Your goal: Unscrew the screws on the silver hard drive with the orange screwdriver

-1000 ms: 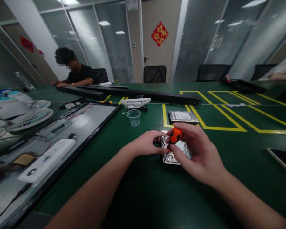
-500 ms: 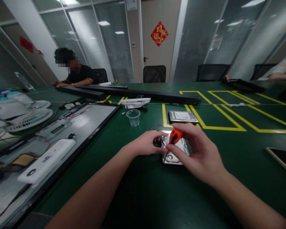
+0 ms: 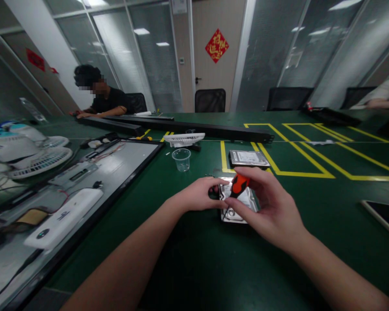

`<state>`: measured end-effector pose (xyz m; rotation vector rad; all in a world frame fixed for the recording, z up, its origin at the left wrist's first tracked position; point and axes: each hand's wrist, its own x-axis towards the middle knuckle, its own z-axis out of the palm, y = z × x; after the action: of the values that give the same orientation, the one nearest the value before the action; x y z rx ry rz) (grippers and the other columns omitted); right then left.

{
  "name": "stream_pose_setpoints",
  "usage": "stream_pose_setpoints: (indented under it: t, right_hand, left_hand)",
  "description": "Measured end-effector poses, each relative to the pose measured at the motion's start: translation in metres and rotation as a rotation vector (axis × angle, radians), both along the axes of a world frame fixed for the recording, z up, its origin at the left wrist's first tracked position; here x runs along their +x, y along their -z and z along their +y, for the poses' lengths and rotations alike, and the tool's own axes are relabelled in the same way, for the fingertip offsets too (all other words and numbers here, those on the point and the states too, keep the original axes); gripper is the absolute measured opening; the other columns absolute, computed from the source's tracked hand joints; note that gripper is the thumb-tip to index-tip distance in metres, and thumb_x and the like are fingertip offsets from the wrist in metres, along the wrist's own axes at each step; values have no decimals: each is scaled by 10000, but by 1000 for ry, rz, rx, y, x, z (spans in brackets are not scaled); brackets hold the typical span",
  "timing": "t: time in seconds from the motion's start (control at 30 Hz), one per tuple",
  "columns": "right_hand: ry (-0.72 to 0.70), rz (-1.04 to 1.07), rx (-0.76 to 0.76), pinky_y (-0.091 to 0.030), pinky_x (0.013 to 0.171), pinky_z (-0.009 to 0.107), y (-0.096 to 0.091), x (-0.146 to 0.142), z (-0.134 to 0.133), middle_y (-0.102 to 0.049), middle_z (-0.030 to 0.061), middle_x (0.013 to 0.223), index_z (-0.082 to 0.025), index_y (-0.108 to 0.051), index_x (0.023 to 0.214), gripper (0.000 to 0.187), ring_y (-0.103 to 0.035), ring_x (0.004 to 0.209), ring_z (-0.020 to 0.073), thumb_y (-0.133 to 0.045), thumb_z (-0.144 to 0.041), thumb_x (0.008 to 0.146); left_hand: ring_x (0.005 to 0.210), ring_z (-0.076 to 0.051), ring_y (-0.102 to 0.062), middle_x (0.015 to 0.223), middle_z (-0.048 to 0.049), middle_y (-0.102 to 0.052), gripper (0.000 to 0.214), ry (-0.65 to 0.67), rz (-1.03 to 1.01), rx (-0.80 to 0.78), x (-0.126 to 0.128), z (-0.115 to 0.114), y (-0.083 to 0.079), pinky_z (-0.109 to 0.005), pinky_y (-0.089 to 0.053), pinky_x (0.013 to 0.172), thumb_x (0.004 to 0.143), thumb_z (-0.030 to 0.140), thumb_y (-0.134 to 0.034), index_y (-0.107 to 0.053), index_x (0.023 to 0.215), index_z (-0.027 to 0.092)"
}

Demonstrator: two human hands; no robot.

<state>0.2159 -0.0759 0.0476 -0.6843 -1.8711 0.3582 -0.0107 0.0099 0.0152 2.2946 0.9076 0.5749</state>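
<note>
A silver hard drive lies flat on the green table in front of me. My left hand rests against its left edge, fingers curled onto it, holding it in place. My right hand is closed round a small screwdriver with an orange and black handle, held upright with its thin shaft pointing down onto the drive's near left part. A second hard drive lies farther back, inside a yellow-taped square.
A clear plastic cup and a white fan grille stand behind the drive. A large framed panel with loose parts lies at left, beside white fans. Long black bars cross the table. A person sits at far left.
The screwdriver handle has tipped slightly and turned in my right fingers over the same spot. My left hand and the drive have stayed put.
</note>
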Motion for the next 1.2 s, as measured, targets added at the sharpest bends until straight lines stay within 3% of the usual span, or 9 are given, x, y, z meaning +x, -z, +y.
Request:
stream_pose_setpoints:
  t: [0.3, 0.47, 0.63, 0.8, 0.93, 1.2]
  right_hand:
    - [-20, -18, 5, -644, 1043, 464, -1, -1, -1, -735, 75, 1364, -387, -614, 1580, 613, -730, 1222, 277, -756, -148, 1033]
    - [-36, 14, -70, -677, 1044, 460, -1, -1, -4, -733, 91, 1394, -364, -556, 1603, 633, -779, 1210, 274, -735, -155, 1032]
    - [-109, 88, -131, -690, 1042, 422, -1, -3, -6, -747, 89, 1334, -344, -543, 1556, 586, -793, 1194, 247, -706, -123, 1039]
    - [-42, 49, -33, -671, 1040, 432, 0, -2, -2, -740, 64, 1353, -368, -606, 1518, 646, -779, 1190, 257, -866, -165, 963]
    - [48, 10, 49, -664, 984, 459, -2, 0, 1, -767, 63, 1296, -365, -667, 1467, 558, -761, 1154, 279, -866, -193, 975]
    - [-15, 23, -52, -674, 1032, 475, 1, 0, -3, -755, 85, 1392, -375, -572, 1597, 651, -781, 1202, 277, -775, -154, 1020]
  left_hand:
    - [1151, -313, -738, 1287, -90, -794, 596, 10, -39, -23, 0, -2, -2, -419, -575, 1011, 871, 490, -939, -767, 1383, 239]
    - [1078, -294, -742, 1255, -75, -806, 591, 5, -9, -8, 1, -2, -3, -383, -567, 942, 864, 521, -938, -773, 1361, 247]
    - [1208, -333, -727, 1326, -94, -795, 543, 1, 4, -8, 1, -1, -4, -439, -552, 1058, 866, 513, -941, -785, 1317, 255]
    - [1060, -302, -735, 1231, -99, -794, 589, 19, 4, 14, 0, 0, -1, -416, -573, 958, 887, 528, -919, -777, 1372, 225]
    - [1091, -305, -737, 1233, -111, -790, 575, -4, 20, -15, 0, 0, -2, -430, -582, 983, 880, 541, -927, -794, 1328, 206]
    - [1133, -319, -736, 1295, -104, -795, 567, -1, -8, -24, 1, -3, -7, -430, -572, 992, 861, 509, -943, -791, 1332, 232]
